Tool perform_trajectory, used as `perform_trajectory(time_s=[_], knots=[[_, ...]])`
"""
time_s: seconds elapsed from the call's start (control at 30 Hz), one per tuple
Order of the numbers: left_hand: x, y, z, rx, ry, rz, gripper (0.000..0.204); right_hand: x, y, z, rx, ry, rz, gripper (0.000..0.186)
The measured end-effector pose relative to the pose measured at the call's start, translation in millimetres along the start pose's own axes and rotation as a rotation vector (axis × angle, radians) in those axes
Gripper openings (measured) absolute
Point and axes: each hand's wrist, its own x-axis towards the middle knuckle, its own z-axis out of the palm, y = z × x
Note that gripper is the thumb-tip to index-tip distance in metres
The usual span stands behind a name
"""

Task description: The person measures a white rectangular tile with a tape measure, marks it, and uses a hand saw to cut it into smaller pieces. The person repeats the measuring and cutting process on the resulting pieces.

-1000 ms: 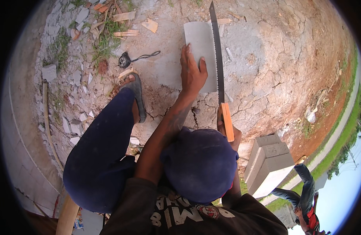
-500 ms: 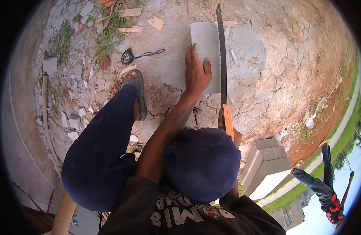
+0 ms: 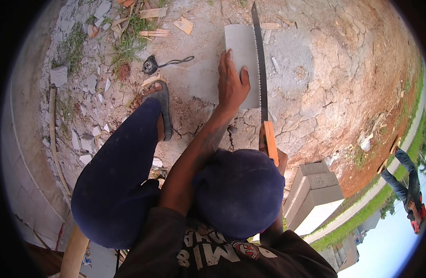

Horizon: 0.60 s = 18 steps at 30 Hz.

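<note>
A pale grey block [image 3: 243, 39] lies on the ground in front of me. My left hand [image 3: 231, 85] rests on it with the fingers stretched and the thumb apart, pressing its left part. Along the block's right edge stands a long hand saw [image 3: 261, 69], its dark toothed blade pointing away from me, teeth toward the block. My right hand [image 3: 264, 143] is wrapped round the saw's orange wooden handle [image 3: 270, 139], partly hidden behind my knee and the handle.
A black tape measure [image 3: 151, 65] with a cord lies left of the block. Stacked grey blocks [image 3: 312, 190] stand at my right. Broken block pieces [image 3: 85, 143] and wood scraps [image 3: 155, 33] litter the left. Another person [image 3: 407, 185] is at the far right.
The saw has shifted slightly, its tip leaning a little left and its handle a little right. My left hand stays on the block. The other person has moved farther along the right.
</note>
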Motion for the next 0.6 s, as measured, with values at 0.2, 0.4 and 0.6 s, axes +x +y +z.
perform_trajectory(time_s=[0.2, 0.4, 0.6], knots=[[-1, -1, 1, 0.081, 0.024, 0.045, 0.064, 1, -8, -5, 0.174, -0.039, 0.365, 0.039], [2, 4, -3, 0.1, -0.031, -0.025, 0.061, 4, -24, -9, 0.23, -0.052, 0.395, 0.039], [5, 16, -5, 0.133, -0.112, -0.105, 0.056, -3, -14, -6, 0.23, -0.075, 0.214, 0.04]])
